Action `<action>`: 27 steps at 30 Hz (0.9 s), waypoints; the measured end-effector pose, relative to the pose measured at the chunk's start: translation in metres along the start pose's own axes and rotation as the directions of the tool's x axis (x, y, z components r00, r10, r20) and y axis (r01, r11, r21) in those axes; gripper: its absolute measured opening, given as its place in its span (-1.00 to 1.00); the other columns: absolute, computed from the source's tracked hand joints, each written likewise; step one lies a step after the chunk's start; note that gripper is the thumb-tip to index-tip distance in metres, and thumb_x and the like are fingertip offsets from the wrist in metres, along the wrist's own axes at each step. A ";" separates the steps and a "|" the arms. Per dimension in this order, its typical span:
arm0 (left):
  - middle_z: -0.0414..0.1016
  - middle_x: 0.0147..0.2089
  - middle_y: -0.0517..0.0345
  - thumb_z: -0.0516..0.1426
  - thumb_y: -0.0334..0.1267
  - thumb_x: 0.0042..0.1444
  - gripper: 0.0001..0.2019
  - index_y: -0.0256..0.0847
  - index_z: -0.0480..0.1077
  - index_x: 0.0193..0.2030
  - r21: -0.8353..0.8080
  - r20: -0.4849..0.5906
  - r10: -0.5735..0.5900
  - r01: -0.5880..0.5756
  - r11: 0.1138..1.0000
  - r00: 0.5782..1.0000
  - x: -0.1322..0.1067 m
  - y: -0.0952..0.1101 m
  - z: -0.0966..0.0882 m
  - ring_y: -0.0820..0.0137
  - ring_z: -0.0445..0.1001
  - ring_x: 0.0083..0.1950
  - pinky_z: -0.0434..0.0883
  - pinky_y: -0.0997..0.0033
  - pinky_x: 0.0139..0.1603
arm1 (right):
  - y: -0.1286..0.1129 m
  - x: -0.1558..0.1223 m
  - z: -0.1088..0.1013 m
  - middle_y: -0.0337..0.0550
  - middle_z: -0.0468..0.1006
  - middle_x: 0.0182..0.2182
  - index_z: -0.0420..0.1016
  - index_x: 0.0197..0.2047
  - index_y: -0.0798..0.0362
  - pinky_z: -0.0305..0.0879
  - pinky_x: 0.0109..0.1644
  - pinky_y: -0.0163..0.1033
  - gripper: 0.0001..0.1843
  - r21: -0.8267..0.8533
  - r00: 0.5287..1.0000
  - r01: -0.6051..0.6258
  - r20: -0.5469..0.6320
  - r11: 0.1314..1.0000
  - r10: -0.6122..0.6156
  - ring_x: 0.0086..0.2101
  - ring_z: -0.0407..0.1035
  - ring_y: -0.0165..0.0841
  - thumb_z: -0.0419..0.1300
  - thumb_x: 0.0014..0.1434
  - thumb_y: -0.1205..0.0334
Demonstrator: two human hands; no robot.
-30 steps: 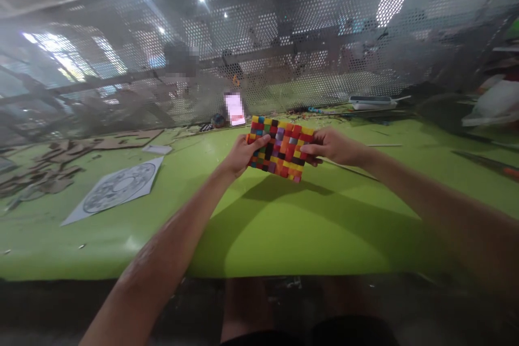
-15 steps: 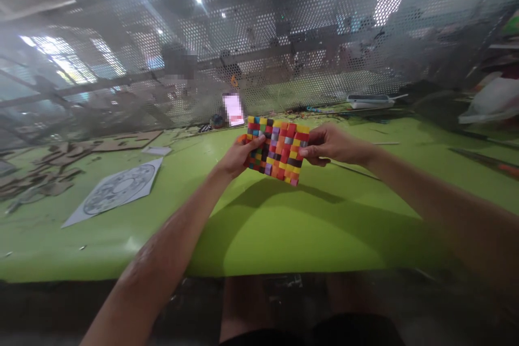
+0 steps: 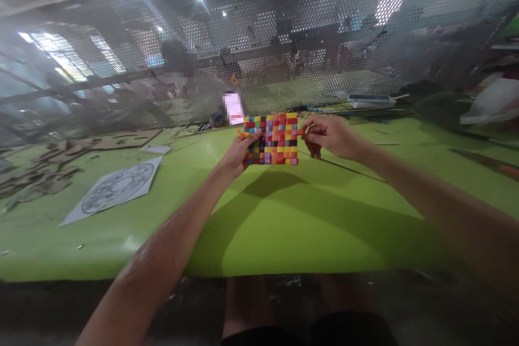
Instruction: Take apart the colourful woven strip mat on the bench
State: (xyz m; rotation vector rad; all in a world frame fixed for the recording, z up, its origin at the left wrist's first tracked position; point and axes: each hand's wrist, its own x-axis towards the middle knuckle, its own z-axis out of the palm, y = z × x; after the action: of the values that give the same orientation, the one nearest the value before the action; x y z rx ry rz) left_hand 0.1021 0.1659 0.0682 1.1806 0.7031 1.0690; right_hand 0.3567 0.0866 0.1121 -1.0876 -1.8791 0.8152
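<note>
A small rectangular panel woven from many-coloured strips (image 3: 279, 140) is held up above the green table. My left hand (image 3: 239, 154) grips its left edge, thumb across the front and the other fingers behind. A short orange end (image 3: 242, 133) sticks out on that side, above the thumb. At the right edge, my right hand (image 3: 326, 136) pinches an orange-red strip end (image 3: 300, 132) between thumb and forefinger; its other fingers curl below. The panel faces me nearly upright, and its shadow falls on the table.
On the green table (image 3: 259, 227), a sheet with a printed round pattern (image 3: 121, 186) and cardboard scraps (image 3: 52, 159) lie at left. A lit phone (image 3: 233, 107) leans against the perforated metal screen (image 3: 259, 54). A white tray-like object (image 3: 371, 101) and a thin stick (image 3: 348, 166) are at right.
The panel has turned from tilted to nearly level. My right hand has shifted from the panel's right edge to a strip end just outside it. My left hand keeps its hold.
</note>
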 end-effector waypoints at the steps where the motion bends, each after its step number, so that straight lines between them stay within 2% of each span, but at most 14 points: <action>1: 0.72 -0.16 -0.08 0.38 -0.09 0.10 -0.73 -0.23 0.55 -0.20 -0.006 -0.008 0.000 0.000 1.000 1.000 0.000 0.000 0.001 0.08 0.71 -0.03 0.68 0.07 0.02 | 0.003 0.000 0.003 -0.23 0.56 -0.53 0.48 -0.06 0.02 0.36 -0.51 -0.25 -0.75 -0.028 0.999 0.002 -0.043 1.000 -0.004 -0.55 0.44 -0.34 0.31 0.30 0.07; 6: 0.72 -0.17 -0.09 0.37 -0.13 0.12 -0.76 -0.26 0.55 -0.20 -0.018 -0.053 0.007 -0.008 1.000 0.999 -0.001 0.002 0.005 0.09 0.71 -0.03 0.68 0.07 0.03 | -0.001 -0.003 0.015 -0.16 0.62 -0.38 0.44 0.03 -0.02 0.41 -0.39 -0.20 -0.66 -0.129 0.992 0.036 -0.118 0.991 -0.052 -0.43 0.48 -0.30 0.35 0.20 0.22; 9: 0.72 -0.17 -0.09 0.38 -0.14 0.11 -0.75 -0.27 0.56 -0.18 -0.014 -0.053 -0.001 0.000 1.000 0.999 -0.002 0.003 0.005 0.09 0.71 -0.05 0.69 0.07 0.00 | -0.007 -0.004 0.015 -0.21 0.55 -0.44 0.45 -0.12 -0.03 0.39 -0.36 -0.19 -0.79 -0.137 0.981 0.051 -0.180 0.989 -0.076 -0.46 0.43 -0.33 0.35 0.21 0.19; 11: 0.72 -0.17 -0.10 0.39 -0.14 0.10 -0.74 -0.28 0.57 -0.19 0.001 -0.045 -0.007 0.007 1.000 0.999 -0.002 0.003 0.005 0.09 0.72 -0.09 0.69 0.06 -0.01 | -0.009 -0.004 0.013 -0.23 0.52 -0.47 0.42 -0.21 -0.02 0.35 -0.42 -0.22 -0.80 -0.085 0.983 0.008 -0.184 0.996 -0.024 -0.50 0.41 -0.36 0.36 0.20 0.17; 14: 0.72 -0.19 -0.09 0.41 -0.12 0.07 -0.73 -0.28 0.58 -0.24 0.043 -0.037 -0.008 0.009 0.999 0.999 -0.001 0.004 0.004 0.10 0.72 -0.13 0.69 0.06 -0.02 | -0.008 -0.002 0.009 -0.18 0.55 -0.46 0.43 -0.26 0.03 0.29 -0.51 -0.26 -0.75 0.034 0.987 -0.137 -0.075 0.990 0.139 -0.52 0.43 -0.37 0.40 0.18 0.12; 16: 0.72 -0.20 -0.06 0.43 -0.10 0.04 -0.72 -0.26 0.59 -0.23 0.065 -0.020 0.011 -0.010 0.998 1.000 -0.001 0.005 0.000 0.09 0.72 -0.13 0.68 0.05 -0.02 | -0.008 -0.001 0.008 -0.16 0.56 -0.47 0.48 -0.26 0.07 0.26 -0.53 -0.29 -0.71 0.053 0.981 -0.189 -0.029 0.980 0.191 -0.53 0.43 -0.39 0.43 0.16 0.07; 19: 0.72 -0.21 -0.03 0.45 -0.06 -0.01 -0.69 -0.22 0.61 -0.23 0.087 0.018 0.035 -0.037 0.996 0.999 0.001 0.008 -0.011 0.10 0.72 -0.14 0.68 0.10 -0.05 | -0.006 -0.001 0.009 -0.19 0.55 -0.50 0.53 -0.28 0.10 0.23 -0.54 -0.33 -0.66 0.072 0.983 -0.185 0.013 0.980 0.185 -0.54 0.41 -0.44 0.44 0.14 0.00; 23: 0.71 -0.28 -0.04 0.49 -0.06 -0.09 -0.67 -0.24 0.59 -0.32 0.121 0.029 -0.009 0.005 0.993 1.000 0.003 0.009 -0.027 0.16 0.71 -0.25 0.68 0.22 -0.15 | -0.006 -0.004 0.011 -0.25 0.54 -0.50 0.52 -0.27 0.09 0.25 -0.52 -0.35 -0.68 0.226 0.964 -0.185 0.230 0.956 0.133 -0.51 0.42 -0.45 0.44 0.15 0.02; 27: 0.71 -0.28 -0.06 0.48 -0.08 -0.08 -0.69 -0.24 0.59 -0.32 0.121 0.047 -0.056 0.050 0.991 0.997 0.004 0.006 -0.034 0.16 0.71 -0.23 0.67 0.23 -0.12 | -0.011 -0.009 0.012 -0.27 0.53 -0.49 0.46 -0.24 0.06 0.21 -0.50 -0.36 -0.65 0.355 0.930 -0.173 0.366 0.919 0.034 -0.50 0.38 -0.46 0.45 0.14 0.02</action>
State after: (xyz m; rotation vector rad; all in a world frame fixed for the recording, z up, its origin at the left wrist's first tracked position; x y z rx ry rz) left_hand 0.0718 0.1829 0.0653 1.2802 0.7646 0.9601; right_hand 0.3450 0.0727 0.1133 -0.8376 -1.8443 1.4548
